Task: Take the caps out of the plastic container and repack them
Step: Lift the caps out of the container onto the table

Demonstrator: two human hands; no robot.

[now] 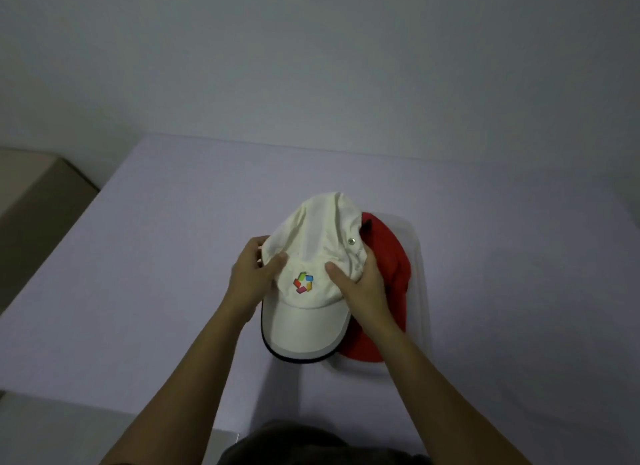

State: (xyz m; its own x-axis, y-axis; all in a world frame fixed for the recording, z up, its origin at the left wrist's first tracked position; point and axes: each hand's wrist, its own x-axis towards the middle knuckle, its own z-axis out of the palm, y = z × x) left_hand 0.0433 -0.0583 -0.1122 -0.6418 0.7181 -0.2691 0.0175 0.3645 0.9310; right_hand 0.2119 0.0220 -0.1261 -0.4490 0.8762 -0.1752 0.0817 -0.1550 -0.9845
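A white cap [311, 242] with a colourful logo and a dark-edged brim is held over the table, its brim pointing toward me. My left hand [251, 277] grips its left side, thumb on the crown. My right hand [360, 286] grips its right side, thumb next to the logo. Under and to the right of it lies a red cap [393, 267] inside a clear plastic container [420, 291], whose right wall and near edge show. The white cap covers the container's left part.
The caps and container sit on a pale lavender table [156, 256] against a plain wall. A beige box-like object [38, 194] stands off the table's left edge. My dark clothing shows at the bottom of the view.
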